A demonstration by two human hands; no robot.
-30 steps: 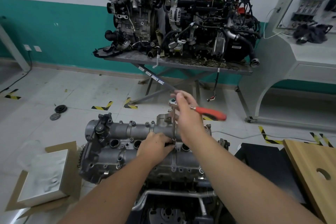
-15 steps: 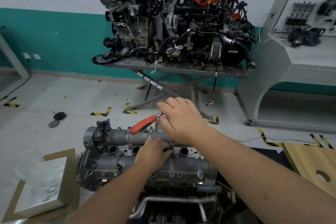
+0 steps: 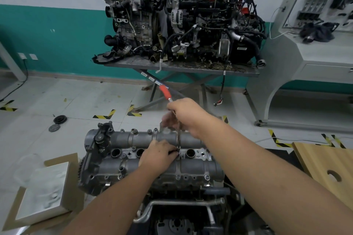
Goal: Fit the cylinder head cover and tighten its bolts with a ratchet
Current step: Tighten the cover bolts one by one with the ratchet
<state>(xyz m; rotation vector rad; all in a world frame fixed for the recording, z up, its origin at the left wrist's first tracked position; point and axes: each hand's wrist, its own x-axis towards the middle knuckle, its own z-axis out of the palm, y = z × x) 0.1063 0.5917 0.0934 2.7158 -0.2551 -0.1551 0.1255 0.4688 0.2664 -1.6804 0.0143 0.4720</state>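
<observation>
Before me the cylinder head cover (image 3: 152, 160) lies on the engine. My left hand (image 3: 158, 155) rests on its middle; my right hand (image 3: 186, 115) is above and behind it, at the ratchet (image 3: 172, 109). Behind stands a table (image 3: 181, 66) bearing two engines (image 3: 179, 15). Left lies a box (image 3: 41, 191), right a board (image 3: 328, 168).

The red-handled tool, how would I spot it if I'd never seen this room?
Find the grey cylinder head cover low in the middle. Above it the right hand grips the ratchet, whose thin metal extension drops to a bolt beside the left hand. It alone has a red handle poking up past the knuckles.
</observation>
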